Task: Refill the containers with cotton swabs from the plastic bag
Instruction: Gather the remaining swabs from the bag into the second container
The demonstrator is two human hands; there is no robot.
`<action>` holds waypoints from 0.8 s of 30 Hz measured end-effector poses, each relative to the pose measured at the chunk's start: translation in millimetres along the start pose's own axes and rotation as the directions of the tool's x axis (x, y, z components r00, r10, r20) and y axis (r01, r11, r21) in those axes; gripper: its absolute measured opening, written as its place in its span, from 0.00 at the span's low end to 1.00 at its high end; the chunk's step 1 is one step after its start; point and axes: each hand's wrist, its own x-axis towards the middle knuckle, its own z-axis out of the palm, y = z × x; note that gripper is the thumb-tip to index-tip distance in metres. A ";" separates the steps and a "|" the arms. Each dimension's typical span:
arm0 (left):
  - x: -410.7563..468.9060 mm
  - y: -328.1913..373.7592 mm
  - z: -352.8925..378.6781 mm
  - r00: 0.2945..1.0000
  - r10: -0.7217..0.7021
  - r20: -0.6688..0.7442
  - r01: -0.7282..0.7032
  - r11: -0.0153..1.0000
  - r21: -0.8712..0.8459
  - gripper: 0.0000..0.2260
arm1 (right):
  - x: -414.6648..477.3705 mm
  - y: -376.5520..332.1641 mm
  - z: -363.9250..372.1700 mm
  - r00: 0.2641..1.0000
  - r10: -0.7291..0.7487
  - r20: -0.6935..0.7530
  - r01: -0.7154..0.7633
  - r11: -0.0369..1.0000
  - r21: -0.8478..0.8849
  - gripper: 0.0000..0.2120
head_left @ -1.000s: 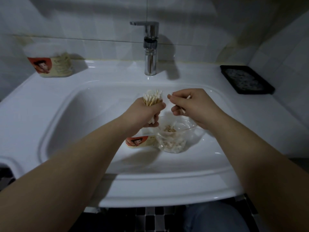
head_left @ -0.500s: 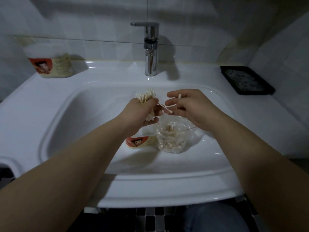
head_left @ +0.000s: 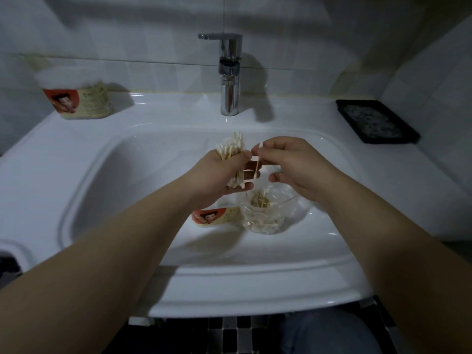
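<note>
Surface [head_left: 40,154] at far left held the first container [head_left: 76,98], near the wall. Over the sink [head_left: 107,190], the left hand [head_left: 217,177] had its grip closed tight round a bunch of cotton swabs [head_left: 229,149]. The right hand [head_left: 296,164] had a narrow grip, pinching one swab [head_left: 258,162] between thumb and finger. Under them sat the second container [head_left: 214,217], just beside the plastic bag [head_left: 270,221] of swabs.

A thick bundle of white-tipped wooden cotton swabs [head_left: 229,152] stands upright in the left hand [head_left: 219,175], and the right hand [head_left: 293,164] pinches one single thin swab [head_left: 257,162] just beside it. Below them a crumpled clear plastic bag [head_left: 265,218] (more swabs inside) sits in the white sink [head_left: 122,200], touching a small red-labelled container [head_left: 217,217]. A matching second container [head_left: 76,98] stands upright on the sink's back-left ledge.
</note>
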 end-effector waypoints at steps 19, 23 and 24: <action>-5.2 -0.9 2.3 0.996 -0.024 0.080 0.016 0.995 0.094 0.08 | -9.4 -2.7 -0.5 0.962 -0.202 0.186 0.270 0.817 -0.509 0.31; -6.2 1.0 2.3 0.997 -0.026 0.074 0.020 0.997 0.072 0.09 | -11.3 -3.0 -1.5 0.951 -0.200 0.236 0.293 0.824 -0.485 0.34; -6.1 2.2 2.4 0.997 -0.029 0.071 0.025 0.998 0.051 0.08 | -12.7 -1.5 -0.3 0.945 -0.184 0.271 0.299 0.822 -0.484 0.39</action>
